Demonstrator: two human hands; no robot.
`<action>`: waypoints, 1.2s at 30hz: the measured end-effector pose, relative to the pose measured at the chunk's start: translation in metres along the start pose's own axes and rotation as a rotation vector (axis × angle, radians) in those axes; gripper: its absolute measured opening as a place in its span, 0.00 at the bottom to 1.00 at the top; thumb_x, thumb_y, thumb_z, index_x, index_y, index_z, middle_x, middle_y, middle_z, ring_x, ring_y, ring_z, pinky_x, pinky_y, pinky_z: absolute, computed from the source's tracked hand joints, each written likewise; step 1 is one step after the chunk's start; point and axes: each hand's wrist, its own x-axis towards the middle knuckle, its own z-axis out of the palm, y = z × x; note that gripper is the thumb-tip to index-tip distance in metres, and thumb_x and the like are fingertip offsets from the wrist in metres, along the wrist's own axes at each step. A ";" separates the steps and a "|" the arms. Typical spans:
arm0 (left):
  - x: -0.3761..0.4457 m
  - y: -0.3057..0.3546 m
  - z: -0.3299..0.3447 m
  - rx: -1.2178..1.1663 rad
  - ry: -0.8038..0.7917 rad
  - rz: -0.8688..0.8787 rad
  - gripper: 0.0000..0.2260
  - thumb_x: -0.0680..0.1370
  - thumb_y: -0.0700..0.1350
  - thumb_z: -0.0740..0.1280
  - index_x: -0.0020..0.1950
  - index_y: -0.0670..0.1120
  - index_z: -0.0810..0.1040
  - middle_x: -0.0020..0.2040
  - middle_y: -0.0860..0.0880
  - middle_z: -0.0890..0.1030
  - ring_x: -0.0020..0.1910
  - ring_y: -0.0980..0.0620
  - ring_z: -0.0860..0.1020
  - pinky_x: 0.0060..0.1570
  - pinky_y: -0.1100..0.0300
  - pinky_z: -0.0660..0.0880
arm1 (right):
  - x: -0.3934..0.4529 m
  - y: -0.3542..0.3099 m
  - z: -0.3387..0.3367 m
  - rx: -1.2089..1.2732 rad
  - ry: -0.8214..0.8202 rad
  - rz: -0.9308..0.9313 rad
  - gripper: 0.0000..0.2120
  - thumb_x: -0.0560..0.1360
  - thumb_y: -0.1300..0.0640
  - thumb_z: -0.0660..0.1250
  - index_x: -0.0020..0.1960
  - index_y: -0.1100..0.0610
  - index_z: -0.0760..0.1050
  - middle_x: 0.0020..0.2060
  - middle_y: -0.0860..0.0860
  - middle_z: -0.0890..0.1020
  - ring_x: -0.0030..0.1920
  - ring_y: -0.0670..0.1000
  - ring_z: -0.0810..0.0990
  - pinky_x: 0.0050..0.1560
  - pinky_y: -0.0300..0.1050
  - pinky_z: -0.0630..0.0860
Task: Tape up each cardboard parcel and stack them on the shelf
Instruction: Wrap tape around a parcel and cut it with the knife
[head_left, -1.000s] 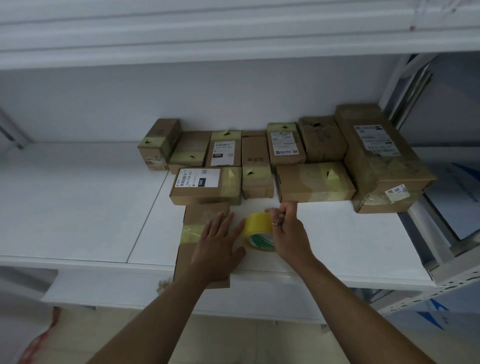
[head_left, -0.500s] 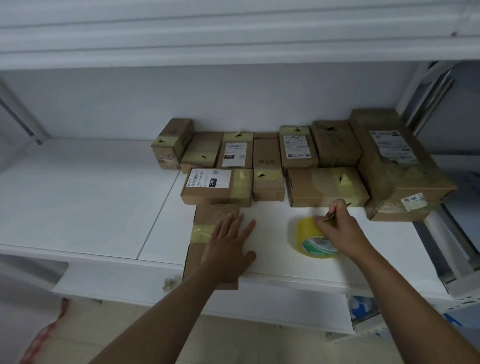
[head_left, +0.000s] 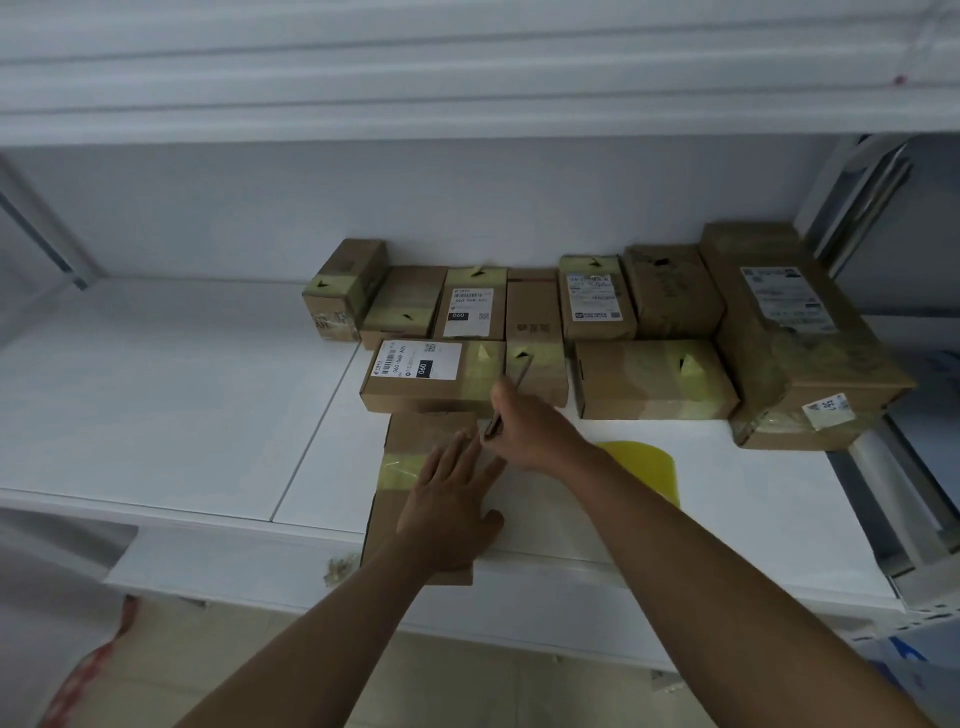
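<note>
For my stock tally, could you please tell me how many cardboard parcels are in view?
11: six along the wall, three in front, one beneath the rightmost, one under the left hand. Others may be hidden.

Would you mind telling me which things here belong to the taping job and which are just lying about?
Part of the job:
- front parcel under the flat left hand
- thin cutter held in the right hand
- yellow tape roll
- taped parcels at the back
- shelf

Lying about:
- small crumpled scrap below the shelf edge
- blue-and-white items, lower right
</note>
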 end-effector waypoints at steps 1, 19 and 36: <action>-0.001 0.000 0.000 0.001 -0.002 0.005 0.37 0.72 0.62 0.42 0.82 0.56 0.48 0.82 0.47 0.45 0.80 0.46 0.39 0.78 0.48 0.41 | 0.005 0.006 0.009 -0.047 -0.040 0.037 0.23 0.78 0.52 0.67 0.65 0.59 0.62 0.48 0.58 0.79 0.46 0.59 0.79 0.39 0.47 0.71; 0.001 -0.015 -0.004 -0.082 0.022 0.043 0.39 0.69 0.57 0.47 0.81 0.50 0.53 0.82 0.49 0.46 0.80 0.51 0.37 0.76 0.53 0.34 | 0.033 0.004 0.014 -0.232 0.450 -0.227 0.06 0.77 0.57 0.67 0.47 0.60 0.73 0.27 0.52 0.75 0.28 0.58 0.76 0.29 0.44 0.62; -0.003 -0.010 -0.009 -0.314 0.200 -0.009 0.31 0.79 0.56 0.45 0.79 0.45 0.62 0.80 0.49 0.60 0.76 0.61 0.47 0.79 0.58 0.45 | 0.038 0.046 -0.024 1.171 0.296 0.211 0.06 0.76 0.65 0.68 0.44 0.58 0.73 0.23 0.51 0.68 0.21 0.46 0.63 0.22 0.38 0.58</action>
